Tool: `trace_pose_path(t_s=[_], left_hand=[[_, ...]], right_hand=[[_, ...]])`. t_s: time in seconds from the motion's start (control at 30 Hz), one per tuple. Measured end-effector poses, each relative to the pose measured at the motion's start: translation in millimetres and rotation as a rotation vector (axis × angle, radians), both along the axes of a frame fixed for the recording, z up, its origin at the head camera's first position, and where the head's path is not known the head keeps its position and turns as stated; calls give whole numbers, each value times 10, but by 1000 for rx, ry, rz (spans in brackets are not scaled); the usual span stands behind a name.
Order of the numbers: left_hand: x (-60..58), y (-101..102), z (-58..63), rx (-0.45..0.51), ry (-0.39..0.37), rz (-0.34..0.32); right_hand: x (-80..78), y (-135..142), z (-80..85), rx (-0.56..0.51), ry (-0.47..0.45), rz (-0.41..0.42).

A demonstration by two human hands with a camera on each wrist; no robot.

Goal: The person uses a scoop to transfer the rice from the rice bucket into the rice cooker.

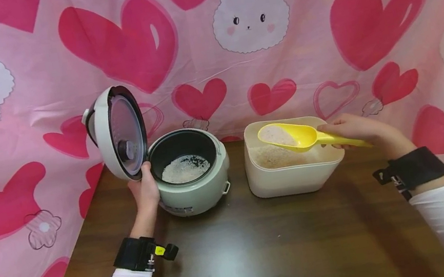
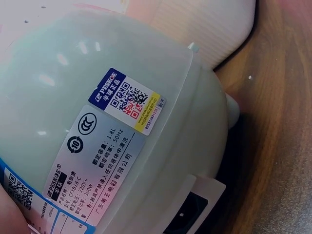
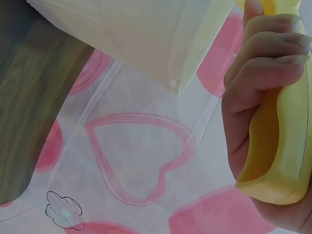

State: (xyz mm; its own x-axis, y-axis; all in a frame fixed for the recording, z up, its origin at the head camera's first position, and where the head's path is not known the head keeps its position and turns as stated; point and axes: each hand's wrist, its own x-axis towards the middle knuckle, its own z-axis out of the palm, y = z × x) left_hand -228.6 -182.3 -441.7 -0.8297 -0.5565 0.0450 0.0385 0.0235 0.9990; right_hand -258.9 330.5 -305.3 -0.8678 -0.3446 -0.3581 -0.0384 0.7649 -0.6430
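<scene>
Head view: yellow scoop [image 1: 293, 137] level, bowl left, handle right; right-hand fingers [image 1: 338, 128] wrapped round handle.

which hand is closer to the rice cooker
Left. The left hand rests against the rice cooker at its front left; the right hand holds the yellow scoop over the rice container.

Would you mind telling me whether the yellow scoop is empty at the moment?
No, the yellow scoop, held by the right hand above the rice container, carries a heap of rice.
</scene>
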Motion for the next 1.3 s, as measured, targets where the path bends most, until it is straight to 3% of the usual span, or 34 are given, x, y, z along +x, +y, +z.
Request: trace_pose_path(t_s=[0.37, 0.73, 1.07, 1.3], left_hand=[[26, 2, 10, -11, -17, 11], [24, -16, 9, -5, -17, 17], [14, 45, -41, -10, 9, 28], [-8, 11, -25, 1, 7, 34]], right_hand=[[-112, -249, 133, -10, -6, -11], [-313, -1034, 378, 2, 47, 145], [-404, -1687, 563, 154, 200, 234], [-391, -1945, 652, 208, 260, 263]])
